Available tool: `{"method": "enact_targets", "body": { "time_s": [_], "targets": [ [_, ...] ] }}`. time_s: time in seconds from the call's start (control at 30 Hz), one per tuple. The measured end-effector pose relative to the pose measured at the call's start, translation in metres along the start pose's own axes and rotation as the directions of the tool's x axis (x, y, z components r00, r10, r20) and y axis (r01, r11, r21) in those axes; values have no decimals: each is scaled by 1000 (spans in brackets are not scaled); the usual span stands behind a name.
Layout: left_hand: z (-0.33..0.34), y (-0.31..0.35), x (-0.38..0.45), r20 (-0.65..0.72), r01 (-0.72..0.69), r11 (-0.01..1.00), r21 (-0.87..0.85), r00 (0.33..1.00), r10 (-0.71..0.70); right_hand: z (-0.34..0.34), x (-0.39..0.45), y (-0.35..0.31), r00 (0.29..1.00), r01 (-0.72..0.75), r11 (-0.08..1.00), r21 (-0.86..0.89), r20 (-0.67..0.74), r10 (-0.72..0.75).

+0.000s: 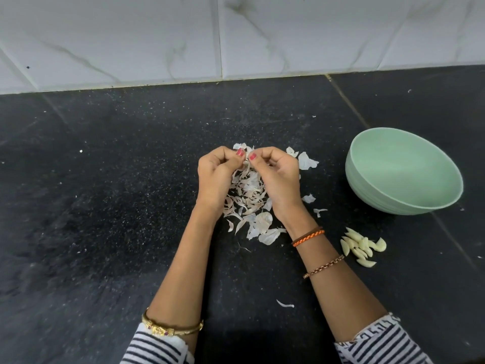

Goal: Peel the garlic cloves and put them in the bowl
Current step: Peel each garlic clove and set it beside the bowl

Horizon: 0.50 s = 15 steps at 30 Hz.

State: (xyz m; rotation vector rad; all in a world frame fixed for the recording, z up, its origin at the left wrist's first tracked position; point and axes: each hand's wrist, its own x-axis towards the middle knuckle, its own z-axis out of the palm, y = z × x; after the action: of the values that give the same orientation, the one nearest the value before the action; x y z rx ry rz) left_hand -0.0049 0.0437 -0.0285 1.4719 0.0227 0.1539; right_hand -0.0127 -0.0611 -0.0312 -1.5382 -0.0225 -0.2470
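My left hand (216, 174) and my right hand (275, 174) meet at the thumb tips over a heap of papery garlic skins (249, 195) on the black counter. Both pinch a garlic clove (246, 156) between them; fingers hide most of it and only a pale sliver shows. A pale green bowl (362, 185) sits to the right of my hands, and no cloves show inside it. Several peeled cloves (362, 246) lie in a small pile on the counter, in front of the bowl and right of my right wrist.
A white marble-pattern tiled wall (236, 35) rises behind the counter. Loose skin flakes (307, 160) lie between my right hand and the bowl, and a single flake (284, 303) lies near my forearms. Dark speckled counter (105, 179) stretches to the left.
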Motion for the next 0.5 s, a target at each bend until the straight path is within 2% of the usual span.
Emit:
{"method": "enact_targets", "body": {
  "time_s": [0.1,0.2,0.33,0.5],
  "targets": [
    [3,0,2,-46,82,995,-61,995,-85,1,1,4,989,131,977,-168,-48,-141],
    [3,0,3,-44,86,995,-46,995,-88,2,0,10,960,246,920,-305,-57,-276],
    [3,0,2,-44,82,996,-28,996,-83,1,0,15,885,394,795,-462,-44,-464],
    [5,-2,-1,-15,-14,999,52,1000,15,-5,3,17,854,455,720,-524,27,-520]
  ]
}}
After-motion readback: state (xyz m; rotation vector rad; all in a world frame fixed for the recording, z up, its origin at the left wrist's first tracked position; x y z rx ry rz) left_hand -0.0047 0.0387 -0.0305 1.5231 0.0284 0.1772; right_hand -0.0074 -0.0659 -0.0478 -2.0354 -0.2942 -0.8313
